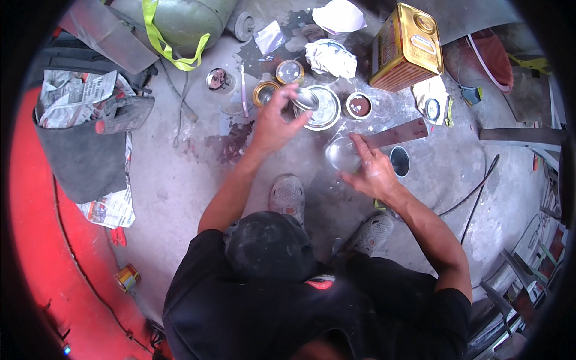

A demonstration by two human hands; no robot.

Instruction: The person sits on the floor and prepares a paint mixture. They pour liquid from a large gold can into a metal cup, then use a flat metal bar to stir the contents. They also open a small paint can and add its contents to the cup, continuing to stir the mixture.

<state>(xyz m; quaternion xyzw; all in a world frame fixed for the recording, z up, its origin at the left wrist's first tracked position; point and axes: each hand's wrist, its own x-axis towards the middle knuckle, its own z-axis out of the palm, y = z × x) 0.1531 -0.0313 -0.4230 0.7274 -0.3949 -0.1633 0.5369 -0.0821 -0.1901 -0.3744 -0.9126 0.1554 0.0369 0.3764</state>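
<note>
My left hand (277, 123) grips a small round metal lid (306, 98) between thumb and fingers, above a larger silver tin (321, 117). My right hand (372, 171) holds a clear round cup (341, 155), beside a stained flat strip (399, 133) and a dark open container (399, 161). Small open tins stand around the silver one: an orange-rimmed one (263, 93), a pale-topped one (290, 71) and one with brown contents (359, 105). A stained cup (221, 81) and a thin pink stick (244, 90) are at the left.
Crumpled cloth (330, 57), a tall gold can (407, 48) and a red bucket (486, 63) sit at the back. A green cylinder (180, 24) is upper left, newspaper and dark sheeting (78, 150) at left. Cables and metal pieces (516, 276) lie at right. My feet (287, 192) are below my hands.
</note>
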